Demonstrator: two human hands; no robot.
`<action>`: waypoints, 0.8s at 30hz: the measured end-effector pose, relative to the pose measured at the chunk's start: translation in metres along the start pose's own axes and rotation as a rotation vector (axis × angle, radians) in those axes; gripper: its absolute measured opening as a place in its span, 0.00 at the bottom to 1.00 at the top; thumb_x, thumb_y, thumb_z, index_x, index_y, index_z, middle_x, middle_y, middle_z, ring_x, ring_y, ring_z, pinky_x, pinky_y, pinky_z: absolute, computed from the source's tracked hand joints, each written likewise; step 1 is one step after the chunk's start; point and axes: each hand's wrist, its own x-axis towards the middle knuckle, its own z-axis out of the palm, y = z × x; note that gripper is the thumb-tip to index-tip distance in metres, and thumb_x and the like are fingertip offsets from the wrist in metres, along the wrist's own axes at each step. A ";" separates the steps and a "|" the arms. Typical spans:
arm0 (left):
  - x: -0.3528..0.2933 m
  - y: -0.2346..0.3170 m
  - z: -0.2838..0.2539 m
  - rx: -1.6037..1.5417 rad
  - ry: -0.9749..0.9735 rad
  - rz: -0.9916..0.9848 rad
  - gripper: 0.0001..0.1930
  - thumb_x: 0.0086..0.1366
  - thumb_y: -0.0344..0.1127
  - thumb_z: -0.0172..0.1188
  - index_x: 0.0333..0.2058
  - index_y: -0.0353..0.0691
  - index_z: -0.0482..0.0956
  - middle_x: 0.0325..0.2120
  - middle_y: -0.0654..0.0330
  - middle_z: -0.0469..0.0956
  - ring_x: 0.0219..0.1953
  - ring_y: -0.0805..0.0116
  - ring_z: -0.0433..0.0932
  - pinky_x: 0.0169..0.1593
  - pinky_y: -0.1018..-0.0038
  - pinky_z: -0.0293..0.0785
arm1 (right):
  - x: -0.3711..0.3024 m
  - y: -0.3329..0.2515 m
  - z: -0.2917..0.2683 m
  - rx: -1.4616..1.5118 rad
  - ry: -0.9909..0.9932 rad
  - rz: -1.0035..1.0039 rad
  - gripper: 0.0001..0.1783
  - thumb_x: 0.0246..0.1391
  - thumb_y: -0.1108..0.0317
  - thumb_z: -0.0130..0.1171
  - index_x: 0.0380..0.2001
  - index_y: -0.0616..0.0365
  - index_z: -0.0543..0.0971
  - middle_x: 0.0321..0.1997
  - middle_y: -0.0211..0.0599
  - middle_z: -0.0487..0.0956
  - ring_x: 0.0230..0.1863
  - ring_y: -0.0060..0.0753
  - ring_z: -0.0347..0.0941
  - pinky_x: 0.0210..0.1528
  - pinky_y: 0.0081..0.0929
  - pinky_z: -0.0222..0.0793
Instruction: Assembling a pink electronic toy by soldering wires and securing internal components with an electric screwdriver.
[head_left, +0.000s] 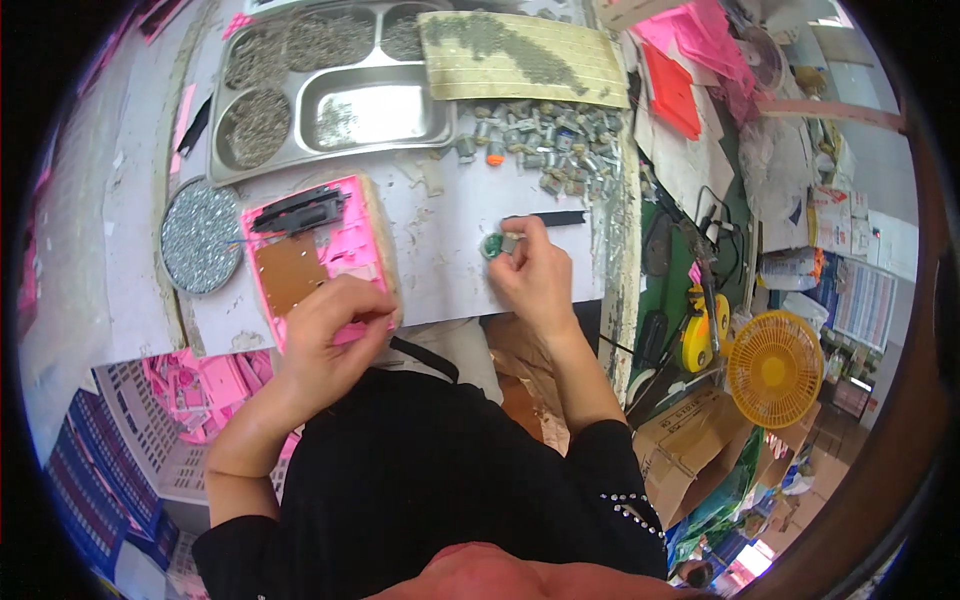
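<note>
At frame centre our right hand (535,275) pinches a small green-and-metal part (497,244) against the surface (440,270); our left hand (330,335), fingers curled, steadies the pink jig (345,250) left of centre. We keep the pinch firm and the jig pressed flat.

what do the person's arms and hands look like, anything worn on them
Both hands, the left hand and the right hand, are bare: no gloves, and no ring or watch that shows. The forearms are bare too. Black sleeves end near the elbows; the right sleeve has a curved row of small pale beads or studs along it. No cables or markings are visible.
</note>
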 end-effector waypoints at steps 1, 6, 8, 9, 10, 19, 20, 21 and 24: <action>-0.003 -0.001 0.003 -0.029 0.007 -0.051 0.10 0.61 0.18 0.65 0.41 0.33 0.81 0.33 0.56 0.81 0.36 0.65 0.82 0.40 0.72 0.79 | -0.002 0.000 -0.004 0.124 -0.019 0.066 0.18 0.51 0.77 0.61 0.48 0.59 0.75 0.17 0.36 0.75 0.21 0.36 0.77 0.25 0.34 0.68; -0.023 -0.018 0.016 -0.204 0.059 -0.121 0.19 0.64 0.18 0.64 0.52 0.34 0.72 0.36 0.58 0.80 0.35 0.73 0.81 0.41 0.75 0.79 | -0.027 -0.034 -0.010 0.857 -0.236 0.201 0.22 0.61 0.78 0.62 0.57 0.60 0.71 0.24 0.23 0.77 0.27 0.13 0.73 0.29 0.14 0.64; -0.023 -0.019 0.016 -0.219 0.068 -0.129 0.19 0.64 0.18 0.64 0.52 0.35 0.71 0.36 0.58 0.80 0.35 0.73 0.81 0.41 0.75 0.79 | -0.036 -0.056 -0.002 1.030 -0.375 0.206 0.24 0.62 0.78 0.62 0.59 0.59 0.70 0.27 0.25 0.78 0.29 0.14 0.74 0.32 0.14 0.66; -0.024 -0.018 0.017 -0.226 0.075 -0.134 0.19 0.64 0.18 0.64 0.52 0.35 0.71 0.36 0.59 0.79 0.35 0.73 0.81 0.41 0.75 0.79 | -0.040 -0.063 0.003 1.100 -0.451 0.217 0.25 0.62 0.78 0.63 0.60 0.59 0.69 0.28 0.26 0.78 0.30 0.14 0.74 0.33 0.14 0.66; -0.024 -0.019 0.017 -0.237 0.076 -0.142 0.19 0.63 0.18 0.64 0.52 0.35 0.71 0.36 0.59 0.79 0.35 0.73 0.81 0.41 0.75 0.79 | -0.040 -0.067 0.007 1.173 -0.530 0.228 0.26 0.62 0.78 0.63 0.61 0.59 0.68 0.28 0.27 0.79 0.31 0.14 0.75 0.34 0.13 0.66; -0.032 -0.023 0.011 -0.289 0.092 -0.165 0.21 0.63 0.18 0.65 0.52 0.36 0.70 0.38 0.60 0.79 0.36 0.74 0.81 0.41 0.76 0.78 | -0.028 -0.070 0.025 1.171 -0.665 0.236 0.25 0.61 0.78 0.63 0.59 0.63 0.68 0.29 0.30 0.80 0.29 0.20 0.76 0.36 0.19 0.73; -0.033 -0.023 0.011 -0.299 0.094 -0.166 0.21 0.63 0.18 0.64 0.52 0.37 0.70 0.38 0.60 0.79 0.36 0.74 0.81 0.41 0.76 0.78 | -0.029 -0.069 0.025 1.091 -0.651 0.182 0.25 0.61 0.78 0.64 0.60 0.63 0.68 0.29 0.31 0.80 0.30 0.20 0.77 0.35 0.19 0.73; -0.033 -0.023 0.011 -0.308 0.096 -0.167 0.21 0.63 0.18 0.64 0.53 0.37 0.70 0.38 0.61 0.79 0.37 0.75 0.81 0.41 0.76 0.78 | -0.031 -0.068 0.025 1.012 -0.637 0.128 0.26 0.61 0.78 0.64 0.60 0.64 0.68 0.30 0.31 0.80 0.30 0.19 0.77 0.35 0.19 0.73; -0.033 -0.023 0.012 -0.413 0.139 -0.131 0.21 0.61 0.19 0.66 0.51 0.37 0.72 0.37 0.58 0.80 0.37 0.69 0.83 0.41 0.73 0.79 | -0.035 -0.064 0.030 0.737 -0.467 -0.201 0.27 0.56 0.79 0.68 0.58 0.62 0.71 0.30 0.34 0.81 0.31 0.21 0.78 0.33 0.21 0.72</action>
